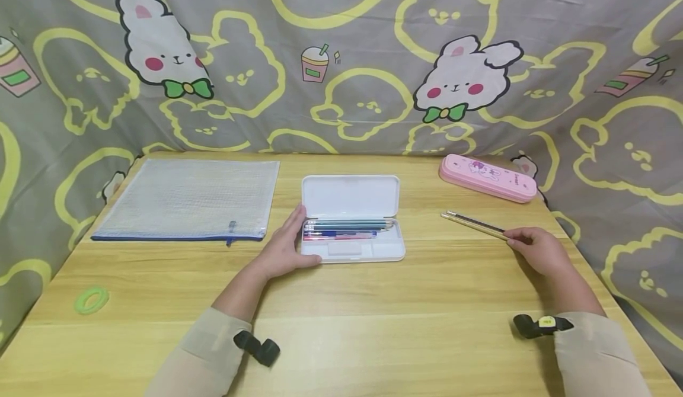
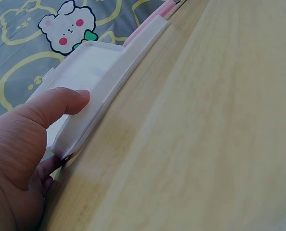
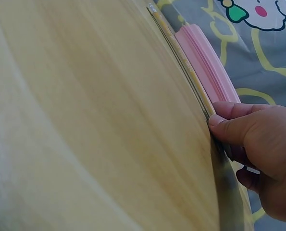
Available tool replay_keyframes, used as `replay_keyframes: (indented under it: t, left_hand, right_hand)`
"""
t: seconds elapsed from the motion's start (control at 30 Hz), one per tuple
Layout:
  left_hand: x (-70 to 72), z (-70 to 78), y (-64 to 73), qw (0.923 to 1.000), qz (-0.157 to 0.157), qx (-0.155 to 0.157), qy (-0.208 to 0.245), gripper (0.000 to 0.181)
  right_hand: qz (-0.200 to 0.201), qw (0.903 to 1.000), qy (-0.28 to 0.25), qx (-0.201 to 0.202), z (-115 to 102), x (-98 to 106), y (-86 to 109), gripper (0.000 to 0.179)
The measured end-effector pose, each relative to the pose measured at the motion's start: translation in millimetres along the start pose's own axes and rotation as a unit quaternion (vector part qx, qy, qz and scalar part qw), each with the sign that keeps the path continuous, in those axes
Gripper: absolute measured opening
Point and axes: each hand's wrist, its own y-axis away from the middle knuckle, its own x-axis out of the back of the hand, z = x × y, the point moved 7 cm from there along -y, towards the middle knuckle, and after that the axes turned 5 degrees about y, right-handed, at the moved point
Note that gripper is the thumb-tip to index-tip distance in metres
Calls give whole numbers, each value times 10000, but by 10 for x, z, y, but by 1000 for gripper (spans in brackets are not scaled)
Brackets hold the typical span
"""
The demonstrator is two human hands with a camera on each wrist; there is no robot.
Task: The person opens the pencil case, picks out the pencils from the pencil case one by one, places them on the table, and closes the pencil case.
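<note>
A white pencil case (image 1: 386, 250) lies with its lid (image 1: 350, 197) raised at the back. Inside are several teal pencils (image 1: 347, 224), a blue pen (image 1: 341, 234), a red one below it and a pale eraser (image 1: 344, 247). My left hand (image 1: 283, 247) grips the case's left end, its thumb on the front wall in the left wrist view. Over at the right, my right hand (image 1: 538, 250) pinches a yellow pencil (image 1: 472, 226) and a black pencil (image 1: 480, 223) together near one end. Both point leftward, low over the table.
Behind the pinched pencils is a pink pencil case (image 1: 487, 178), closed. At the back left lies a mesh zip pouch (image 1: 192, 198) with a blue zip. A green ring (image 1: 92, 300) rests on the table's left side. Patterned cloth (image 1: 363, 47) hangs along the back.
</note>
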Motion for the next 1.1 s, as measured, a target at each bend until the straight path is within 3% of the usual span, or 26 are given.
replay_keyframes:
  t: [0.33, 0.47, 0.7, 1.1]
  left_hand:
    - [0, -4, 7, 10000, -2, 6, -6, 121]
    - [0, -5, 7, 10000, 7, 32, -8, 121]
    - [0, -15, -8, 10000, 61, -18, 1, 121]
    - [2, -25, -2, 10000, 51, -10, -37, 121]
  right_hand:
    - [-30, 10000, 10, -78, -5, -2, 10, 40]
    - [112, 9999, 31, 109, -121, 24, 11, 38]
    - [386, 9961, -230, 764, -630, -6, -12, 30]
    - [243, 9866, -605, 1494, -1643, -326, -99, 24]
